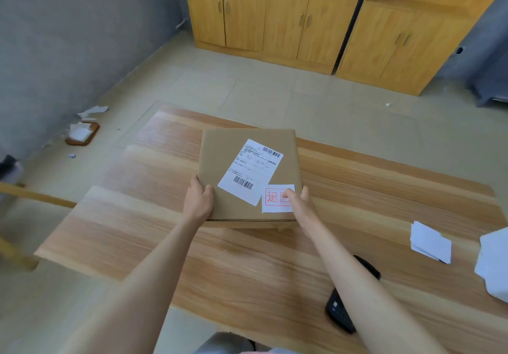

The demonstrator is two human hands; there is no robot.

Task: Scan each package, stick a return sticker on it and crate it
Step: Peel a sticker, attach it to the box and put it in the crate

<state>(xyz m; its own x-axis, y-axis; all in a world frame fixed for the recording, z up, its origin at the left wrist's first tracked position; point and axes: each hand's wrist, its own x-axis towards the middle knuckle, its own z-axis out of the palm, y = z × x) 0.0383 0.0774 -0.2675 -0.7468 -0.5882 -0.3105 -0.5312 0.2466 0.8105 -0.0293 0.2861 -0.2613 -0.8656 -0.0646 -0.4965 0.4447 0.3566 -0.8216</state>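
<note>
**Both hands on the box, thumb on the sticker**

The left hand (198,202) grips the near left edge of the cardboard box (228,161), thumb on top and fingers down the side. The right hand (301,205) holds the near right corner, its thumb pressing on the white return sticker (275,202) with red print. The sticker sits just beside the shipping label (250,171), overlapping its corner. The box is at the middle of the wooden table (137,216); whether it rests flat is unclear. A black scanner (341,309) lies on the table under the right forearm. White paper slips (430,242) lie well off to the right.
</note>
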